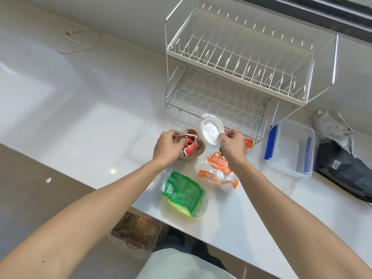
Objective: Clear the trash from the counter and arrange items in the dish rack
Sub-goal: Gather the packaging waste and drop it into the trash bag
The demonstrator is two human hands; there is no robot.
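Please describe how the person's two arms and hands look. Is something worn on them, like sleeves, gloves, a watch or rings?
Both forearms are bare up to the edge of the picture: no sleeves show. The left hand and the right hand have no gloves. No watch or bracelet is on either wrist, and no ring can be seen on the visible fingers.

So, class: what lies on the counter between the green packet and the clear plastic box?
In the head view, the orange-and-clear wrapper lies between the green packet and the clear box.
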